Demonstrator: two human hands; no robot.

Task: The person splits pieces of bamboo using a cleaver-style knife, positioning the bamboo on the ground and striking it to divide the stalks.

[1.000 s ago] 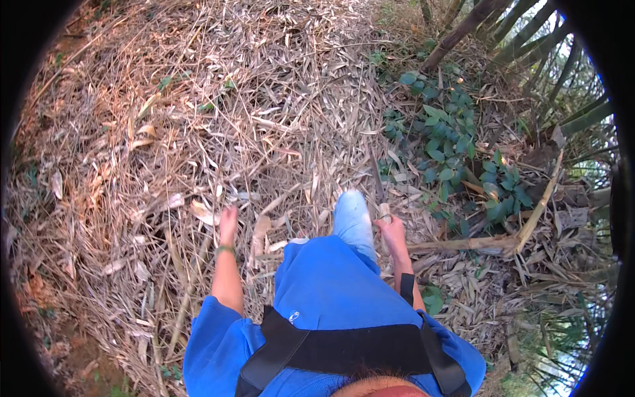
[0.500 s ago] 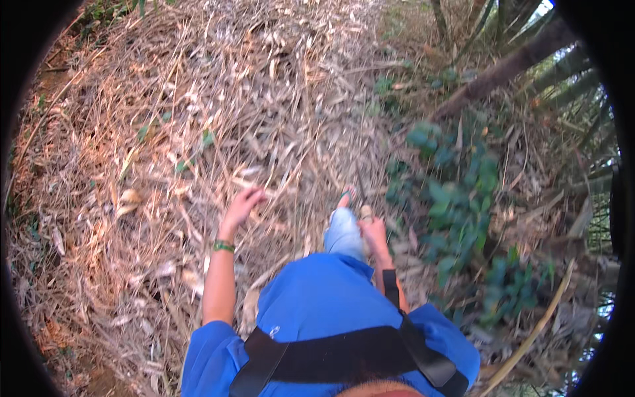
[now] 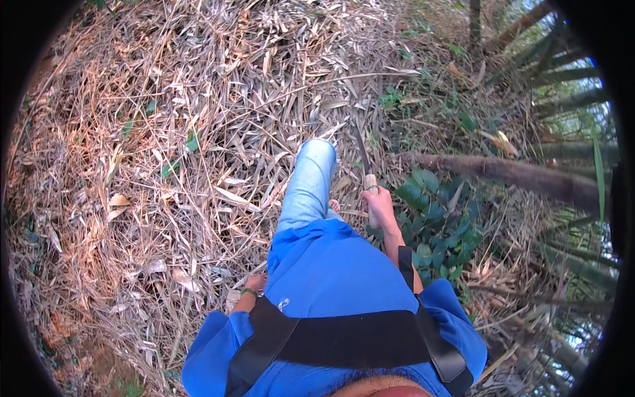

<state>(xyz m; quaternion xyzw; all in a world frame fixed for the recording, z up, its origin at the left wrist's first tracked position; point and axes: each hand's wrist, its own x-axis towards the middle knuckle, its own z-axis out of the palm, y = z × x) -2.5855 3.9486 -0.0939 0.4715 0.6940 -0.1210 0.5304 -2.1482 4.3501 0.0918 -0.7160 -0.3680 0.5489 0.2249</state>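
Note:
My right hand (image 3: 380, 204) is closed round the pale wooden handle of a machete (image 3: 360, 147). Its dark, narrow blade points forward over the dry leaves, and the butt of the handle shows below my fist. Beside my left hip hangs my left hand (image 3: 256, 282), with a green band at the wrist. Its fingers are small and partly hidden against my blue shirt (image 3: 337, 271), so their pose is unclear. One leg in light blue jeans (image 3: 307, 178) is raised forward between the hands.
Dry bamboo leaves and thin stalks (image 3: 218, 132) cover the ground. Right of my right hand grows a leafy green plant (image 3: 430, 212). A thick brown bamboo pole (image 3: 516, 173) slants in from the right, with more bamboo stems (image 3: 575, 99) behind it.
My left hand has swung back from ahead of me to my hip. My right hand has moved forward, bringing the machete into clearer view. A leg has stepped forward, and the ground has shifted.

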